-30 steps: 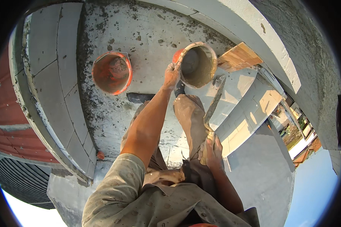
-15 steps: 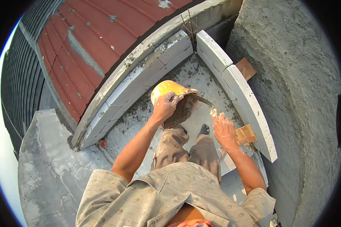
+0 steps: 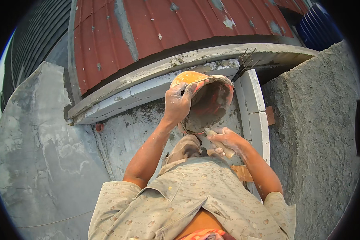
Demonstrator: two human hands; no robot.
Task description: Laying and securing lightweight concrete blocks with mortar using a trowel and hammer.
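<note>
An orange-yellow bucket point(image 3: 191, 77) is tipped so that its round mouth faces me, above my knees. Grey mortar point(image 3: 206, 114) coats the inside and the rim. My left hand point(image 3: 177, 105) grips the rim at its left side, thumb over the edge. In my right hand point(image 3: 230, 138), a trowel point(image 3: 228, 151) is held by its pale handle, low at the bucket's near rim. The trowel's blade is mostly hidden against the bucket and mortar.
Low walls of white blocks point(image 3: 145, 89) meet at a corner ahead, with thin steel bars point(image 3: 246, 62) standing there. Beyond is a red metal roof point(image 3: 156, 28). A rough grey plastered slope point(image 3: 312, 120) rises at right. A wooden piece point(image 3: 241, 173) lies near my right forearm.
The bucket has been raised and turned so its mouth faces me more. My right hand has come in from the right to the near rim with the trowel. My view has swung right.
</note>
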